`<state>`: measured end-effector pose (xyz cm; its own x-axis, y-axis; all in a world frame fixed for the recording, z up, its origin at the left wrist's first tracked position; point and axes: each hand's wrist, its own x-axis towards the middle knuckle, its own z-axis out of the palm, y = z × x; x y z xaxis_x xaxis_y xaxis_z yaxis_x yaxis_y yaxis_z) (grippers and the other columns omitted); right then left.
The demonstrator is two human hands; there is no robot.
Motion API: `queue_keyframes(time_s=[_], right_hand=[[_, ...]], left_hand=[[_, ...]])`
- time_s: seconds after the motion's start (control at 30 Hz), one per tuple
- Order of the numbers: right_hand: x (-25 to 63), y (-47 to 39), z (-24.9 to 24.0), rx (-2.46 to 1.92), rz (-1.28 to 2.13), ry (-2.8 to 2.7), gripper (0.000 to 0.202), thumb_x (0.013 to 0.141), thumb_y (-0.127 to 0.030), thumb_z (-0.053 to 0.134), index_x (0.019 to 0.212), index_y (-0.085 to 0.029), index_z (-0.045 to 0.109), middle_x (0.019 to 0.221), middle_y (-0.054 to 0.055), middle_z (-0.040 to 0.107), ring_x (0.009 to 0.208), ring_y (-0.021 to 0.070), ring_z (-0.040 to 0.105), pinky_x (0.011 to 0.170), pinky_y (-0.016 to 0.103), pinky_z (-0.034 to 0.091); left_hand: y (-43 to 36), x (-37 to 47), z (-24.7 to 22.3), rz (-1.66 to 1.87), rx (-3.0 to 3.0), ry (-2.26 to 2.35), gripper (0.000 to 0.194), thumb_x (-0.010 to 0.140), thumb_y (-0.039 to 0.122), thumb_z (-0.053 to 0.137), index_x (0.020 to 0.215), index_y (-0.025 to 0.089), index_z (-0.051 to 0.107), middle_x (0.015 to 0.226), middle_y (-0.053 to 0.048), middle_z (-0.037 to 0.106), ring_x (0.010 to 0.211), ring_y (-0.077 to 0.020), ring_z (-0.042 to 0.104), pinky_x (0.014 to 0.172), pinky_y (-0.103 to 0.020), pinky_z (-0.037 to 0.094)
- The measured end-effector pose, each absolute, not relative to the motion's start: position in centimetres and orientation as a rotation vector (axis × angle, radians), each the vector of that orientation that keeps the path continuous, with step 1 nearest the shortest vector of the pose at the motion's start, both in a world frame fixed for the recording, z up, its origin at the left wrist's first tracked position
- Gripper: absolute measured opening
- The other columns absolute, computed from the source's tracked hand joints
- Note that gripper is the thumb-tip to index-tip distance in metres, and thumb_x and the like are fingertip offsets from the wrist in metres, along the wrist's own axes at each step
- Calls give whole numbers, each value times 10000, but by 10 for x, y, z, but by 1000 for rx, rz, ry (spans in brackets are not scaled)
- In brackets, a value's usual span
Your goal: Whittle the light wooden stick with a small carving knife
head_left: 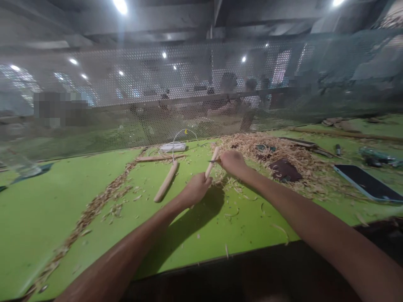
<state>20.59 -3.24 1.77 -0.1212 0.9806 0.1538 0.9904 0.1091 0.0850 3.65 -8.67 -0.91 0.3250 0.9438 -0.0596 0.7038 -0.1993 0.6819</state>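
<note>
My left hand (197,189) is wrapped round the lower end of a pale wooden stick (212,161), which tilts up and away from me. Closed on a small knife, my right hand (232,162) is at the stick's upper half. The dark knife blade (213,161) lies across the wood; the handle is hidden in my fist. Left of my hands a rounded wooden rod (166,182) rests on the green table (201,235), with a thin white cable arching up behind its far end. Curled shavings lie below my right hand.
A large heap of wood shavings (283,155) spreads at the right, with a dark brown piece (285,170) in it. A phone (368,182) lies farther right. A white power strip (173,147) sits before the perforated screen (176,92). Chips line a seam at the left; people are beyond.
</note>
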Motion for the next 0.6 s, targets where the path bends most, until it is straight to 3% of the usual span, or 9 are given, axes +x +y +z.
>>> queue_keyframes(time_s=[0.4,0.6], right_hand=[[203,-33,8,-1995,-261,-2334,293,938,-285,503,921,-140,757,812,116,707,712,183,641,647,265,495],[201,-35,14,-2019,-245,-2209,327,964,-244,472,935,-63,743,819,143,714,788,198,655,720,275,501]], left_hand=[[-90,34,-1,510,1915,1371,273,934,309,427,683,205,394,589,37,401,483,-103,330,475,-252,238],[-94,35,8,512,1889,1419,280,949,316,410,693,204,405,584,39,397,483,-105,320,476,-255,237]])
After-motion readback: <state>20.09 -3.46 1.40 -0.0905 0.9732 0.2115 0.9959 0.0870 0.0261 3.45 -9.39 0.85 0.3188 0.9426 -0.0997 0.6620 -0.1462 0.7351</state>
